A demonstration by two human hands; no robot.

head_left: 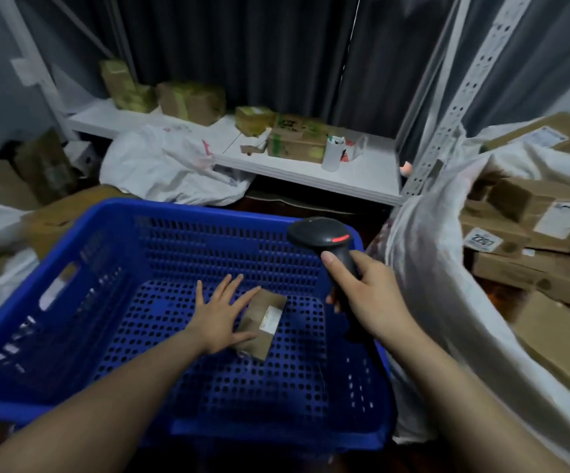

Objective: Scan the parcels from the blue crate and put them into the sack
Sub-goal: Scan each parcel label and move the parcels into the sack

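Forearms (106,397): both reach in from the bottom edge, over the crate (133,227).
Left hand (220,314): fingers straight and spread, holding nothing, at the parcel's left edge; contact unclear.
Right hand (368,295): curled round the scanner (317,233) handle; scanner head above the crate's far right corner.
Parcel (263,324): small, brown, white label up, on the crate floor.
Sack (426,254): white, mouth agape, just right of the crate; boxes (532,213) inside.
Shelf (362,172): white, behind; cartons (191,100) and a cup (332,153) on it.
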